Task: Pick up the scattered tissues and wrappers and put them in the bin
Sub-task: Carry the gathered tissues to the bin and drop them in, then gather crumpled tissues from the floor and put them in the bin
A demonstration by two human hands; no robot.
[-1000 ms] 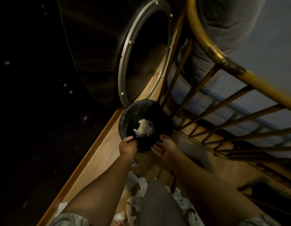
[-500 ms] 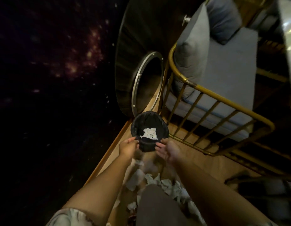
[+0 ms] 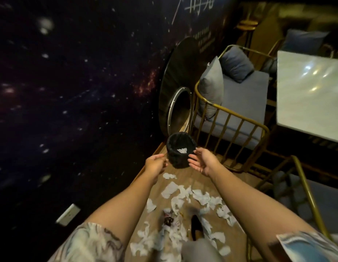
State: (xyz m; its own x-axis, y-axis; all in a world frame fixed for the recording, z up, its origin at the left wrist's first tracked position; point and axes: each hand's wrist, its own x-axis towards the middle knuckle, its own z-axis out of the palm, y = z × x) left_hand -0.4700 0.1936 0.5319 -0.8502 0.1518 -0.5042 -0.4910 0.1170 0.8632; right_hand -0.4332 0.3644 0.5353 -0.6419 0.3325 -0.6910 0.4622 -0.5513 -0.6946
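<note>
A small round bin [image 3: 180, 149] stands on the wooden floor [image 3: 194, 176], a little above the middle of the view. It is black, with a crinkly black bag pulled over its rim. One white scrap of tissue [image 3: 181, 150] lies down inside it.

The left hand [image 3: 155, 164] is at about 8 o'clock from the bin, just beside its wall. Its fingers are loosely curled and it holds nothing. Whether it touches the bin cannot be told. The right hand [image 3: 202, 161] is at about 4 o'clock from the bin, near its rim. It is wide open, palm up, fingers spread, and empty.

Many crumpled tissues [image 3: 185, 197] lie on the floor at 6 o'clock from the bin, between the two bare arms. They are white, soft and wrinkled, in torn lumpy shapes. A dark shiny wrapper [image 3: 168, 220] lies among them, but it is blurry. A dark pointed shoe [image 3: 195, 229] stands in the pile.

At 2 o'clock from the bin is a chair [image 3: 228, 121] with thin gold metal bars and soft grey-blue cushions. A smooth, shiny white table [image 3: 310, 95] is at 3 o'clock of the view. At 12 o'clock from the bin is a round metal ring [image 3: 172, 110] on a dark wall.
</note>
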